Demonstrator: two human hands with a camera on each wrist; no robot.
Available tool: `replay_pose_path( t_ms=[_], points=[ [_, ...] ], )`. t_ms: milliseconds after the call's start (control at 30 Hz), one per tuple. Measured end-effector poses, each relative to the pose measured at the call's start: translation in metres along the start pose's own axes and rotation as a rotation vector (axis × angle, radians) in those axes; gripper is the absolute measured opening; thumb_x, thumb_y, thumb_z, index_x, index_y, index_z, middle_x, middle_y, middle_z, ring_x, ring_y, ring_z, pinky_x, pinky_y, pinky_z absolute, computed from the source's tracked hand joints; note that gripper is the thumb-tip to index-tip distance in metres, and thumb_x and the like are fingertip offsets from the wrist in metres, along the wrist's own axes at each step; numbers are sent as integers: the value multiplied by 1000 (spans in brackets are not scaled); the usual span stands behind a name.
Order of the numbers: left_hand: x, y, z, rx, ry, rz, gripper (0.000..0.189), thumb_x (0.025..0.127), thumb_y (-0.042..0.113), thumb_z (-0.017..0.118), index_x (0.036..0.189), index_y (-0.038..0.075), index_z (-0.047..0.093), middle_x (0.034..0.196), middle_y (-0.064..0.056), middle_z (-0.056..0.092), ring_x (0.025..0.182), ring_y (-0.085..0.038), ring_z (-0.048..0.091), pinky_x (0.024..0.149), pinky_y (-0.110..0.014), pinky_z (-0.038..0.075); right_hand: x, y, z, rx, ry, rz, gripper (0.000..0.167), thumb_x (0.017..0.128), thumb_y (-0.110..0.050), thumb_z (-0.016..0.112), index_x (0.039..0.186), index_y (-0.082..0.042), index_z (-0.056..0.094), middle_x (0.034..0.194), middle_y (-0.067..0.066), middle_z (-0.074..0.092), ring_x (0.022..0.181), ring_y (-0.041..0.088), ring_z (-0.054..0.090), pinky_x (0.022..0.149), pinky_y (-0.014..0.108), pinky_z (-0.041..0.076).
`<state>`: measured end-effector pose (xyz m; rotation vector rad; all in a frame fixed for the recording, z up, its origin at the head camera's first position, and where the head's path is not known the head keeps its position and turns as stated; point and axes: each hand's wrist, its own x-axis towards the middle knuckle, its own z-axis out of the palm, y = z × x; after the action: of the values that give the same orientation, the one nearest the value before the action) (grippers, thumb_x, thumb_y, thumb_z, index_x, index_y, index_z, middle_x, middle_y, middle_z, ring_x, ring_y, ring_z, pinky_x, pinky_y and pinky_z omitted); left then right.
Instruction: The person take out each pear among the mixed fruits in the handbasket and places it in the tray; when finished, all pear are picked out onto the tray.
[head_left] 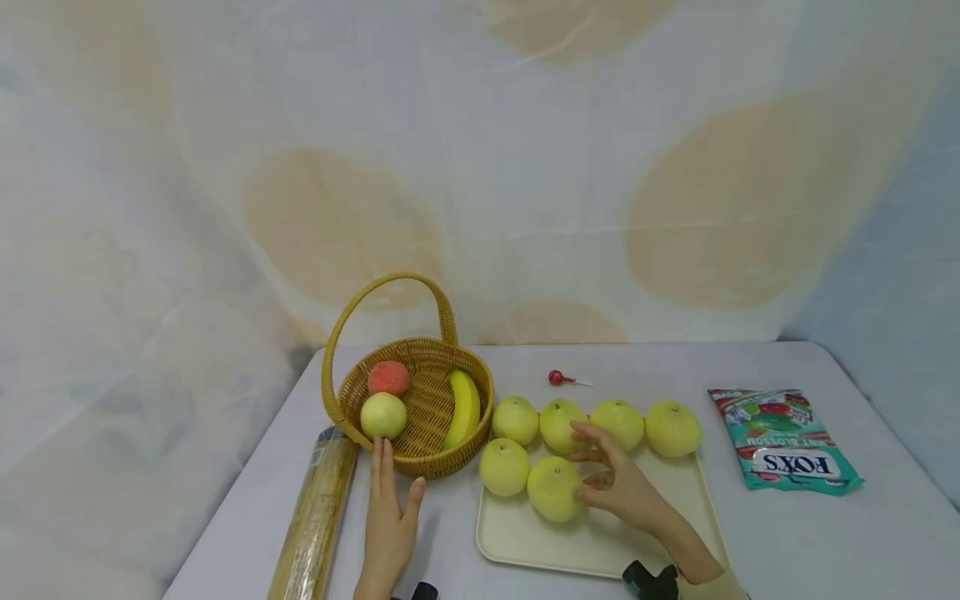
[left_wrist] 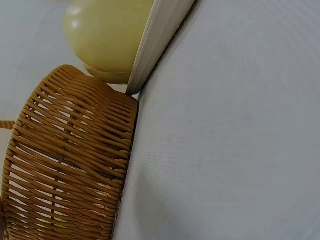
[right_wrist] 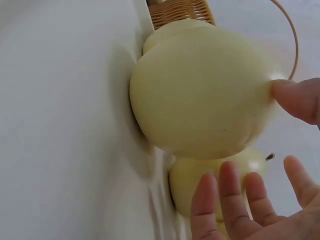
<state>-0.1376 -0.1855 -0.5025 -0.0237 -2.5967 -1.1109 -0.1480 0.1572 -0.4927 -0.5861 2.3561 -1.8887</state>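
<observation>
My left hand (head_left: 392,521) has its fingers extended, fingertips right at the near rim of a wicker basket (head_left: 480,360) with a tall handle. Inside the basket are a red peach-like fruit (head_left: 388,378), a round pale green fruit (head_left: 383,416) and a banana (head_left: 465,410). Only the basket's woven side shows in the left wrist view. Over the cream tray (head_left: 540,550), my right hand (head_left: 618,487) spreads its fingers beside the nearest round yellow-green fruit (head_left: 554,489). In the right wrist view its thumb touches that fruit (right_wrist: 200,95), while the other fingers stand apart from it.
Several more yellow-green fruits (head_left: 673,429) sit in two rows on the tray. A red lollipop (head_left: 557,377) lies behind them. At the right is a green FOX'S candy bag (head_left: 786,442). A long clear-wrapped golden roll (head_left: 315,517) lies left of my left hand.
</observation>
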Motion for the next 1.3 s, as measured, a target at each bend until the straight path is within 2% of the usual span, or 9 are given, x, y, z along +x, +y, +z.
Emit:
replay_pose_path(
  t_ms=[300,467,567,733,900,967,1033,1167,1300],
  points=[
    [0,3,0,-4,4,-4,76,98,26,57,156,6,13,165,-11,5,148,-41,15,113,-62,23,4,-3,-4,-70,167,28,84,78,1,74,149,-16,32,138,18,42,112,28,54,86,29,50],
    [0,1,-1,-2,3,-11,76,98,27,57,156,6,13,165,-11,5,148,-41,15,114,-62,22,9,-9,-4,-102,214,29,82,78,2,74,148,-17,35,135,14,46,111,31,56,88,30,50],
    [0,1,0,-4,2,-10,76,98,27,57,156,6,13,165,-11,5,148,-41,14,114,-63,22,13,-15,-5,-80,221,-11,76,81,0,73,146,-14,37,130,15,50,110,25,57,88,29,51],
    [0,3,0,-6,3,-5,75,98,26,57,156,6,13,164,-12,5,148,-42,14,114,-62,22,28,-31,-5,33,164,-115,61,90,-3,66,144,-5,38,126,19,52,110,10,58,88,22,53],
    [-1,4,1,1,7,-4,75,98,24,58,156,5,14,164,-12,6,148,-41,15,114,-61,22,48,-52,-1,182,53,-119,53,97,-10,58,144,2,37,127,5,54,114,8,58,88,21,54],
    [-1,3,1,1,9,-3,75,98,24,58,156,5,14,164,-12,6,148,-40,15,114,-61,23,56,-60,1,217,19,-116,52,98,-13,57,144,3,36,128,2,54,117,12,58,89,22,54],
    [-1,3,1,2,12,1,75,98,24,58,156,5,14,164,-12,7,148,-41,16,114,-61,23,64,-67,4,234,-7,-105,52,99,-15,55,144,1,37,130,5,53,121,18,57,90,23,53],
    [-1,4,1,5,16,5,75,98,24,58,155,4,15,164,-13,7,147,-41,17,114,-61,24,82,-78,10,250,-65,-70,51,100,-18,53,146,-2,37,137,19,49,129,35,50,93,26,53],
    [-1,4,0,7,11,1,75,98,26,57,155,4,14,164,-15,7,147,-41,18,113,-61,24,99,-87,19,293,-135,-5,52,100,-22,53,147,-5,36,144,25,41,134,44,41,100,39,51]
  ],
)
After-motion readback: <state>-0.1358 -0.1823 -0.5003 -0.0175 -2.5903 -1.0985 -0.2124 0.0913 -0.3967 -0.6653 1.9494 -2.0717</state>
